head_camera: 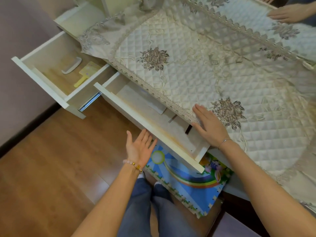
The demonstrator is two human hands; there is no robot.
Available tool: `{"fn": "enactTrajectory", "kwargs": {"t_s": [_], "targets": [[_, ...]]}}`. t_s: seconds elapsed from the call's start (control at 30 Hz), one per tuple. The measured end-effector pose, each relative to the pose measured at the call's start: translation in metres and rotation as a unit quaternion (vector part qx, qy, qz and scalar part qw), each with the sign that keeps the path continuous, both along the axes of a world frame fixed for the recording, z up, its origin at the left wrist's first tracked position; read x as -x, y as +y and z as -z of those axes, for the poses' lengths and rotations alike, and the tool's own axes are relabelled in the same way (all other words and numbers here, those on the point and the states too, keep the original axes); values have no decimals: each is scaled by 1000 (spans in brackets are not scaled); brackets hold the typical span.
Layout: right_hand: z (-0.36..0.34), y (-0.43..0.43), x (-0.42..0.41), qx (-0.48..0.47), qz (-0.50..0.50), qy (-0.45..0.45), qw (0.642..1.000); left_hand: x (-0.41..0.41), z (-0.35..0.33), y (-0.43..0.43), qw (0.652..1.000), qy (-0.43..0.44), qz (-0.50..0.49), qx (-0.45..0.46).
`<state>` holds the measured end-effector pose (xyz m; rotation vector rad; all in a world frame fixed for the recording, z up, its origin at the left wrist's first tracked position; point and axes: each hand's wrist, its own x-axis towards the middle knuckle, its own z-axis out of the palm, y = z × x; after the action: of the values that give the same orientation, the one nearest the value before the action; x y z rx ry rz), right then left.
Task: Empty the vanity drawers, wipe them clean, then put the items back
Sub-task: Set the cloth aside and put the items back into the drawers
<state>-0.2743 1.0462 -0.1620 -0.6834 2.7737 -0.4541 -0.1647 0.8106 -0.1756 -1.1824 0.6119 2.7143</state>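
At the upper left of the frame the side drawer stands pulled out, and a curved white comb and a yellow paddle-shaped fan lie on its wood-grain bottom. I judge the emptying has barely begun. Just right of it, at centre, the wide drawer is also open, a smooth painted box with an orange-yellow stain along its front board, so it looks unwiped. A flat white sheet and a thin dark tool sit inside. My left hand, at lower centre, is palm up with fingers straight, touching the underside of that front and gripping nothing. My right hand lies flat, fingers spread, on the quilted, lace-edged cloth covering the vanity top.
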Motion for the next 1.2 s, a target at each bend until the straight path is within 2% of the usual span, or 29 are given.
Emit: {"fn": "enactTrajectory", "kwargs": {"t_s": [0.43, 0.6, 0.7, 0.83, 0.97, 1.03, 1.1, 1.2], "targets": [[7, 0, -2, -14, -5, 2, 1000, 88, 6, 32, 998, 28, 23, -43], [8, 2, -2, -16, -6, 6, 1000, 88, 12, 35, 998, 30, 19, -49], [8, 1, -2, -16, -5, 9, 1000, 86, 11, 30, 999, 29, 38, -22], [8, 0, -2, -20, -2, 13, 1000, 72, -4, 21, 994, 38, 93, 49], [2, -1, -3, -12, 1, 7, 1000, 46, -24, 3, 987, 58, 107, 103], [-3, -4, -5, 0, 11, -4, 1000, 32, -35, -9, 974, 61, 134, 170], [-10, -11, -6, 21, 28, -22, 999, 20, -47, -19, 936, 50, 182, 297], [-24, -29, -10, 57, 27, -20, 998, 3, -63, -37, 842, 45, 220, 491]]}}
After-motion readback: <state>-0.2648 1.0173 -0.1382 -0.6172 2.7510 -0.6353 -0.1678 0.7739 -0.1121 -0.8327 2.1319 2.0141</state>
